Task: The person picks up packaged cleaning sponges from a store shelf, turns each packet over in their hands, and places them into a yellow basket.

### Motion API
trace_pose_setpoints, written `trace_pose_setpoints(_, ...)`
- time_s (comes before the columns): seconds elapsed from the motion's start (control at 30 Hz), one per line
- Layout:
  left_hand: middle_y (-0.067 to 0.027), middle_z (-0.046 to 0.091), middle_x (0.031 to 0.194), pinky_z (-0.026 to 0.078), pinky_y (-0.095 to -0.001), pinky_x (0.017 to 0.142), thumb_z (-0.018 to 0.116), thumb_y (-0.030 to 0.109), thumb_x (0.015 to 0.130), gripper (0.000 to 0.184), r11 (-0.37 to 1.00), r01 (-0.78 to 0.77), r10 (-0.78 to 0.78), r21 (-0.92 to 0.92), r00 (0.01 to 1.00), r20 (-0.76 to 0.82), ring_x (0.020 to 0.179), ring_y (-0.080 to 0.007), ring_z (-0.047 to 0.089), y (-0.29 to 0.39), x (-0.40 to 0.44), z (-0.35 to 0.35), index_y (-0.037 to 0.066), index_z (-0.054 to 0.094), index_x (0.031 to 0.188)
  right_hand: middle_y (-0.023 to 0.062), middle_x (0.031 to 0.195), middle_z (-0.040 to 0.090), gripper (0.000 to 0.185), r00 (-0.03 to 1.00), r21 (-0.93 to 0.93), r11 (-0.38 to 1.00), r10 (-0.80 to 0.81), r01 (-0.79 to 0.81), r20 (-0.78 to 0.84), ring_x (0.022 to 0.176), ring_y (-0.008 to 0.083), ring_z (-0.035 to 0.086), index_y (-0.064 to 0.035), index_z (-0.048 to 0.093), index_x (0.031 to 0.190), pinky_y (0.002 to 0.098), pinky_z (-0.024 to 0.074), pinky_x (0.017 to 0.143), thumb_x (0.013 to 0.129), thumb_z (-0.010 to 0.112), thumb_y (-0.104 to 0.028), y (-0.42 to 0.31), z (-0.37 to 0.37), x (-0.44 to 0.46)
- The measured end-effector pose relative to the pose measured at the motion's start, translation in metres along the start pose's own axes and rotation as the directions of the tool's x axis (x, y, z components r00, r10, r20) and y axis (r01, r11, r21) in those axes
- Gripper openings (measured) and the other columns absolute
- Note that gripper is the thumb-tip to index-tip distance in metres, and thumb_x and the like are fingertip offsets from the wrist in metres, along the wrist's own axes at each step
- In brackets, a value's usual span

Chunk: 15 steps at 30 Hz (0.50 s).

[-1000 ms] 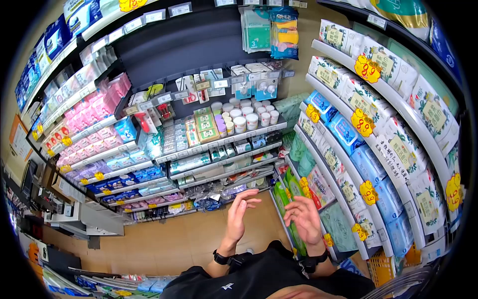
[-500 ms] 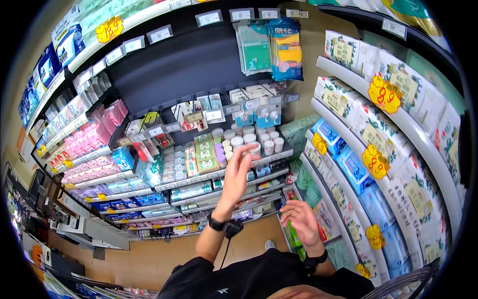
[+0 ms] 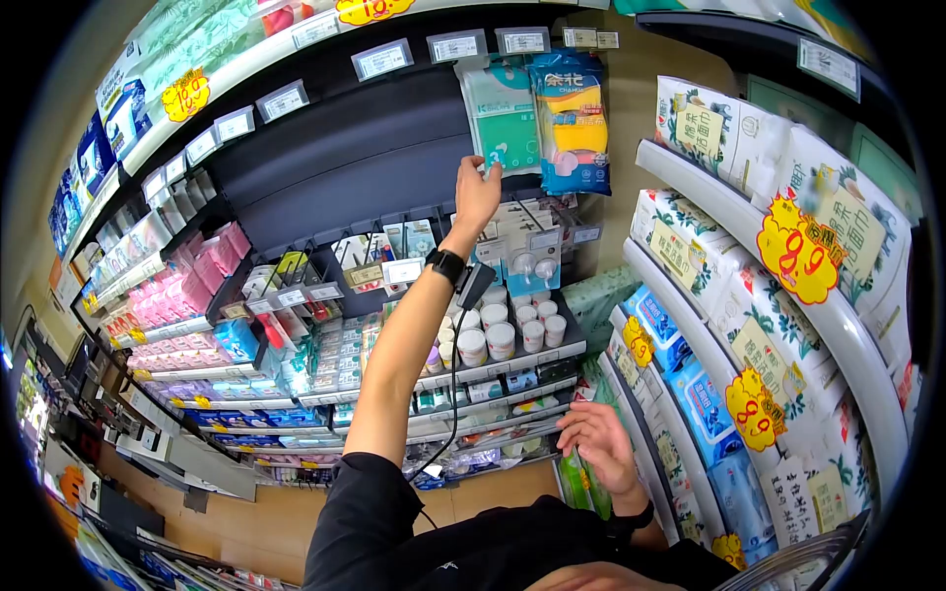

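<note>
My left hand (image 3: 478, 193), a dark watch on its wrist, is stretched far forward at the lower edge of a green-and-white flat pack (image 3: 507, 116). Its thumb and curled forefinger are apart, and I cannot tell whether they touch the pack. Right beside that pack hangs a blue-and-yellow pack (image 3: 574, 123). Under the left forearm, white round tubs (image 3: 501, 341) stand on a shelf, partly hidden by the arm. My right hand (image 3: 599, 441) hovers low, near the right-hand shelves, with loosely bent, parted fingers and nothing in it.
Tissue packs (image 3: 724, 286) and blue wipes packs (image 3: 702, 399) line the curved shelves on the right, with yellow price signs (image 3: 798, 241). Small cards hang on hooks mid-wall, including a blue hook card (image 3: 533, 266). Pink packs (image 3: 177, 291) fill shelves at left. A cable runs from the left wrist.
My left hand has risen from above the white tubs to the bottom of the hanging green pack, its arm straightening. My right hand stays nearly in place. The view has shifted slightly closer to the shelves.
</note>
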<state>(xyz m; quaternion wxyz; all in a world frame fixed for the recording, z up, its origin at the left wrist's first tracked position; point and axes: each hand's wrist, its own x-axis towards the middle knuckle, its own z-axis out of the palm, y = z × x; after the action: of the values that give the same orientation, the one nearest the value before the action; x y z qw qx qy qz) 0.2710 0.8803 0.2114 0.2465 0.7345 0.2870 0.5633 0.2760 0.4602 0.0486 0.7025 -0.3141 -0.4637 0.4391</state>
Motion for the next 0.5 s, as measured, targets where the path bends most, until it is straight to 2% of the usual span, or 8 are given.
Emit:
trace_pose_setpoints(0.03, -0.0290, 0.057, 0.124, 0.046, -0.0449, 0.098, 0.062, 0.031, 0.093, 0.049, 0.996, -0.009, 0.011, 0.092, 1.000, -0.020, 0.116, -0.0418, 0.057, -0.003, 0.009, 0.004, -0.007, 0.050, 0.123, 0.0206, 0.120, 0.058, 0.056, 1.000, -0.002, 1.000, -0.001, 0.001, 0.005, 0.098, 0.0238, 0.062, 0.0039, 0.039, 0.139, 0.0334, 0.0501, 0.084, 0.088, 0.060, -0.008, 0.000, -0.006, 0.003)
trace_pose_setpoints(0.07, -0.0307, 0.052, 0.130, 0.044, -0.0462, 0.100, 0.063, 0.032, 0.092, 0.055, 0.994, 0.025, -0.026, 0.110, 1.000, 0.009, 0.120, -0.0450, 0.053, -0.007, 0.016, 0.008, -0.007, 0.046, 0.128, 0.0201, 0.122, 0.057, 0.054, 0.999, 0.004, 1.000, 0.002, -0.002, 0.033, 0.100, 0.0224, 0.061, 0.0035, 0.038, 0.140, 0.0327, 0.0492, 0.086, 0.090, 0.057, -0.006, 0.000, -0.012, 0.006)
trace_pose_setpoints(0.1, -0.0307, 0.052, 0.130, 0.044, -0.0462, 0.100, 0.063, 0.032, 0.092, 0.055, 0.994, 0.027, -0.028, 0.110, 1.000, 0.007, 0.120, -0.0450, 0.053, -0.014, 0.020, 0.012, -0.007, 0.046, 0.128, 0.0196, 0.125, 0.057, 0.052, 0.998, 0.010, 1.000, 0.007, -0.007, 0.057, 0.102, 0.0209, 0.060, 0.0030, 0.038, 0.140, 0.0321, 0.0484, 0.087, 0.092, 0.055, -0.005, 0.001, -0.016, 0.007)
trace_pose_setpoints(0.17, -0.0309, 0.050, 0.131, 0.045, -0.0469, 0.100, 0.066, 0.031, 0.091, 0.059, 0.970, -0.080, 0.093, 0.230, 0.994, -0.050, 0.119, -0.0452, 0.053, -0.028, 0.027, 0.023, -0.007, 0.042, 0.130, 0.0196, 0.125, 0.057, 0.051, 0.998, 0.007, 1.000, 0.009, -0.010, 0.060, 0.102, 0.0209, 0.060, 0.0031, 0.038, 0.140, 0.0320, 0.0483, 0.087, 0.092, 0.055, -0.004, 0.003, -0.024, 0.010)
trace_pose_setpoints(0.3, -0.0300, 0.049, 0.129, 0.045, -0.0470, 0.100, 0.070, 0.028, 0.089, 0.063, 0.977, -0.068, 0.076, 0.202, 0.997, -0.031, 0.118, -0.0447, 0.053, -0.030, 0.035, 0.024, -0.007, 0.039, 0.131, 0.0194, 0.125, 0.057, 0.050, 0.999, 0.011, 1.000, 0.007, -0.008, 0.052, 0.101, 0.0209, 0.060, 0.0032, 0.039, 0.140, 0.0318, 0.0482, 0.087, 0.093, 0.055, -0.005, 0.005, -0.029, 0.018)
trace_pose_setpoints(0.5, -0.0268, 0.051, 0.125, 0.046, -0.0452, 0.098, 0.074, 0.028, 0.086, 0.064, 0.986, 0.029, -0.025, 0.163, 0.999, -0.026, 0.115, -0.0425, 0.055, -0.054, 0.051, 0.038, -0.007, 0.040, 0.128, 0.0189, 0.125, 0.057, 0.048, 0.999, 0.008, 1.000, 0.010, -0.010, 0.047, 0.102, 0.0207, 0.060, 0.0029, 0.040, 0.140, 0.0320, 0.0484, 0.087, 0.094, 0.053, -0.002, 0.008, -0.033, 0.025)
